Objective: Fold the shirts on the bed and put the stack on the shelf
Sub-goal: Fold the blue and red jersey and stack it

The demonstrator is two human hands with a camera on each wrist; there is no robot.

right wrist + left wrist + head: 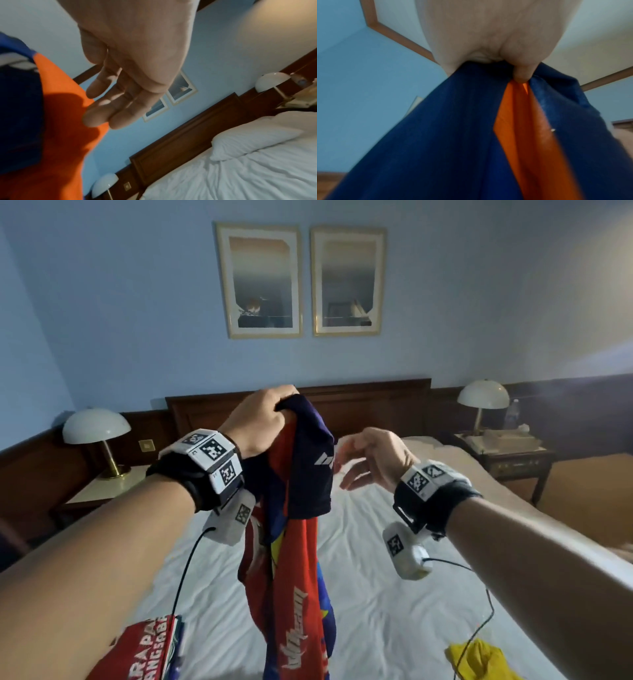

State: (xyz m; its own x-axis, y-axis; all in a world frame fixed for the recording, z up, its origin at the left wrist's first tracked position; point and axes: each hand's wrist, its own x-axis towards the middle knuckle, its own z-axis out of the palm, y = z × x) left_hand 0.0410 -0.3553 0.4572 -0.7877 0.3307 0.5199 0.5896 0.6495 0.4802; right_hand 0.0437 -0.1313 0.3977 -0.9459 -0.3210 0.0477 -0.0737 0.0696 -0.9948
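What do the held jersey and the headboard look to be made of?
Jersey: thin, smooth synthetic knit, probably polyester; it hangs limp from the left hand with printed lettering and a slight sheen. Headboard: dark wood or wood veneer, polished, with raised panel mouldings.

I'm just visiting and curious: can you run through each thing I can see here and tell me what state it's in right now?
orange and navy shirt: unfolded, hanging in the air.
left hand: grips the shirt's top.
right hand: open, empty, beside the shirt.
red shirt: folded, lying on the bed.
yellow shirt: crumpled, unfolded.
bed: white sheet wrinkled.
two lamps: look off.
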